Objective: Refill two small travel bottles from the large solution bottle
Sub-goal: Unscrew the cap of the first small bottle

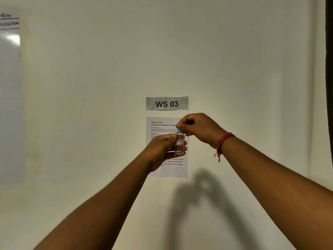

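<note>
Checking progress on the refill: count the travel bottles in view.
1. The small clear travel bottle is held up before the wall sheet, left hand gripping its body, right hand on its cap. Others are out of view.

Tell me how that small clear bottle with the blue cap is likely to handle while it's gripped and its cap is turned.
The small clear bottle with a red-edged label looks rigid, so it probably won't buckle in the left hand. It seems only partly filled, so likely light. Its smooth wall may slip while the right hand pinches the blue cap, and open it could spill if tilted.
</note>
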